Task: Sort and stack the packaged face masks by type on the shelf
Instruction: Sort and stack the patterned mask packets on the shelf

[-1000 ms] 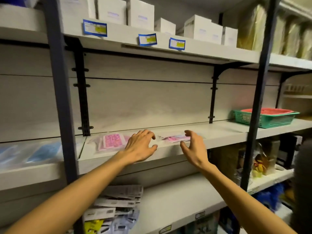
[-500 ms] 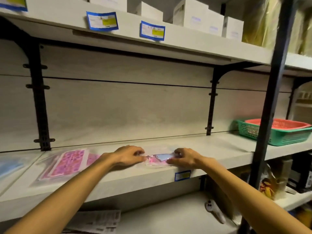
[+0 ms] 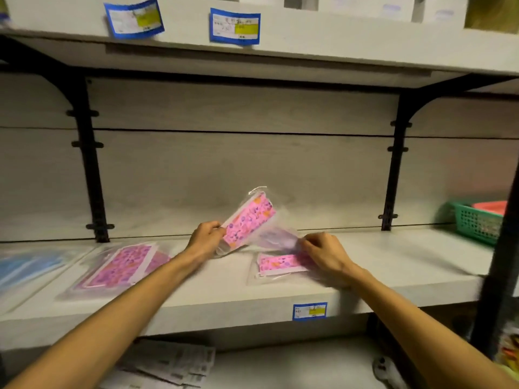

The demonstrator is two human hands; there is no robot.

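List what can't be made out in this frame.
- Shelf labels: head view, print too small and blurred to read.
- Blue packs: cut off by the left edge, blurred.
- Green basket: partly behind the dark post; contents unclear.
- Pack under the right hand: its right end is covered.
- Top-shelf boxes: cut off by the top edge.

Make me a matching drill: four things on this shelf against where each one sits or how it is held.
Things:
1. lifted pink mask pack
2. flat pink mask pack
3. blue mask pack
4. green basket

Places:
A. far right of the shelf
B. far left of the shelf
C. tilted up in the left hand
D. lying under the right hand

Pairs: 1-C, 2-D, 3-B, 4-A
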